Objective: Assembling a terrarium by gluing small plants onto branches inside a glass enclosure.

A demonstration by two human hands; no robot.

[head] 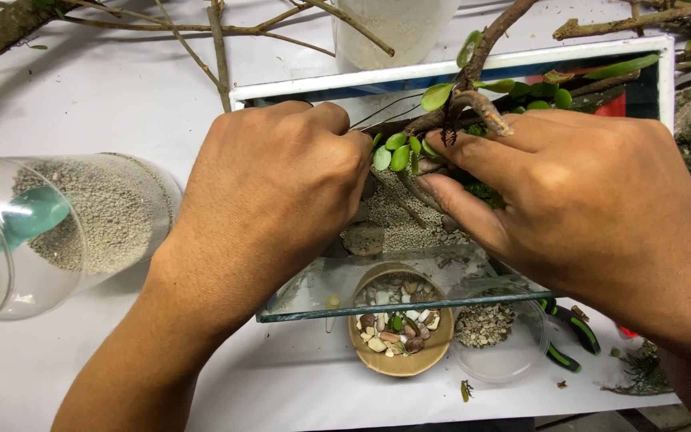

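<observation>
Left hand point(281, 184) curled, pinching twig point(473, 108) base inside glass tank point(409, 308); right hand point(593, 200) at 3 o'clock, fingers together, pressing moss point(481, 192). Best press gently, keeping stem upright in gravel point(397, 220).

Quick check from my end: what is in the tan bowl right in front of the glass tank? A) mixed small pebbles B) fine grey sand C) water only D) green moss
A: the tan bowl, sitting on the white table against the glass tank front, holds small pebbles in white, brown and tan; the fine grey grit lies in the clear plastic jar tipped on its side at the left.
</observation>
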